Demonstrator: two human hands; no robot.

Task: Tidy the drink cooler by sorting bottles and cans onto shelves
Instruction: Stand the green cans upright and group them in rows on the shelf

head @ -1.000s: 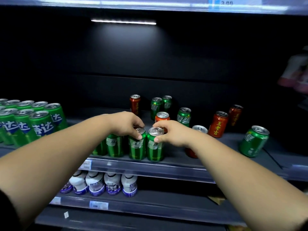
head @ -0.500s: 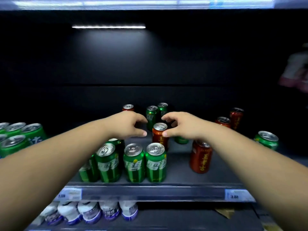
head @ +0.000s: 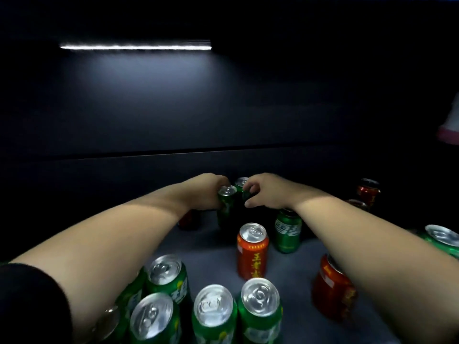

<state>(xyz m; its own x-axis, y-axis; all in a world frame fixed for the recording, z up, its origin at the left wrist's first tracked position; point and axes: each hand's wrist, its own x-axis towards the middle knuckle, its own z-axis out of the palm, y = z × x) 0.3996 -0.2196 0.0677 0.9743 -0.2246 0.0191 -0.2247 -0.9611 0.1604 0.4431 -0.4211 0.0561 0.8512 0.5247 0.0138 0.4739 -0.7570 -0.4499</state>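
Inside a dark cooler: a black back wall (head: 223,108), one white light strip (head: 135,47) overhead, a grey shelf (head: 211,247). At the shelf's rear, the left hand (head: 206,192) grips a green can (head: 227,202). The right hand (head: 268,192) curls round a second green can (head: 241,182) just behind. Front green cans (head: 213,311) cluster nearest, with a red can (head: 252,252) between.

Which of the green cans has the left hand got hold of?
The back green can, left of the pair at the rear: the left hand's fingers wrap its side. The right hand pinches the rearmost green can; front ones stand untouched.
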